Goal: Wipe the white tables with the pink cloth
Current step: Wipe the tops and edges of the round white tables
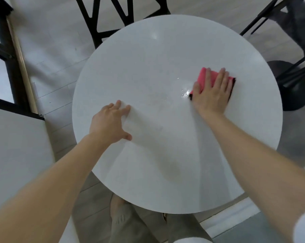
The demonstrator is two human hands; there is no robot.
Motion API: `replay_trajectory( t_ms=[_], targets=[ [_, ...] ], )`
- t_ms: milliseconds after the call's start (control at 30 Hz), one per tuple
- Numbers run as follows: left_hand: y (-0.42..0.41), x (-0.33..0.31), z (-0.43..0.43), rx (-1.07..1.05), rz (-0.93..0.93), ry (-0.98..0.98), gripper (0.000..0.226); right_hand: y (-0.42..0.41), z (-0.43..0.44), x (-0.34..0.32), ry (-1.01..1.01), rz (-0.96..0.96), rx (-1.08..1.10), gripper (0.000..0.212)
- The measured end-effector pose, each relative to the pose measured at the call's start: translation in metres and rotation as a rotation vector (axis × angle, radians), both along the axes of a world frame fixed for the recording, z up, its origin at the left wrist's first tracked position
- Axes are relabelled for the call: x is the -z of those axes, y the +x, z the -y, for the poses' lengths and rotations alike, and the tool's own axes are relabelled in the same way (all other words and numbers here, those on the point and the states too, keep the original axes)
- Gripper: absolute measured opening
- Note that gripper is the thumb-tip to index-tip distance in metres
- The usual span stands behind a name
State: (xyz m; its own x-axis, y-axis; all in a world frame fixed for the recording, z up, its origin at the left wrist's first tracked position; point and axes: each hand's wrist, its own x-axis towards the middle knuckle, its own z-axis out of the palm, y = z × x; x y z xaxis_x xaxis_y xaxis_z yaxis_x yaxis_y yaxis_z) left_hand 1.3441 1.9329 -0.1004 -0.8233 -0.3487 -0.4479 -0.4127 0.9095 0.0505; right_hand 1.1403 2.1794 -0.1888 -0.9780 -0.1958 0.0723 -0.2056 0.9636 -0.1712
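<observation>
One pink cloth (211, 79), folded into a pad, lies on the right half of the round white table (157, 55), pinned flat under the right hand (211, 92), whose fingers are spread and pressed down on it rather than curled around it. Just left of the cloth a small wet patch (185, 92) glints on the tabletop. The left hand (111, 122) is open and empty, palm down near the table's left edge, apparently bracing. Around the table stand a black chair (113, 16) at the far side, more dark chair legs at the right, and part of a second white table (17, 155) at the lower left. The likely trouble is the cloth sliding out from under the flat palm on the wet surface, or leaving streaks where moisture pools. The cloth's underside is hidden by the hand, and motion blur softens the right edge of the view.
</observation>
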Motion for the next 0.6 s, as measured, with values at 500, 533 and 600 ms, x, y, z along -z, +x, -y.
replay_trajectory(
  t_ms=[500, 533, 600],
  targets=[
    [-0.07, -0.022, 0.065, 0.222, -0.041, -0.067, 0.083, -0.043, 0.023, -0.006, 0.056, 0.035, -0.105, 0.074],
    [-0.074, -0.02, 0.073, 0.219, -0.049, -0.057, 0.09, -0.045, 0.035, -0.004, 0.045, 0.034, -0.021, 0.074],
    [-0.081, -0.017, 0.085, 0.221, -0.049, -0.025, 0.101, -0.014, 0.067, -0.006, 0.018, 0.022, 0.098, 0.072]
  ],
)
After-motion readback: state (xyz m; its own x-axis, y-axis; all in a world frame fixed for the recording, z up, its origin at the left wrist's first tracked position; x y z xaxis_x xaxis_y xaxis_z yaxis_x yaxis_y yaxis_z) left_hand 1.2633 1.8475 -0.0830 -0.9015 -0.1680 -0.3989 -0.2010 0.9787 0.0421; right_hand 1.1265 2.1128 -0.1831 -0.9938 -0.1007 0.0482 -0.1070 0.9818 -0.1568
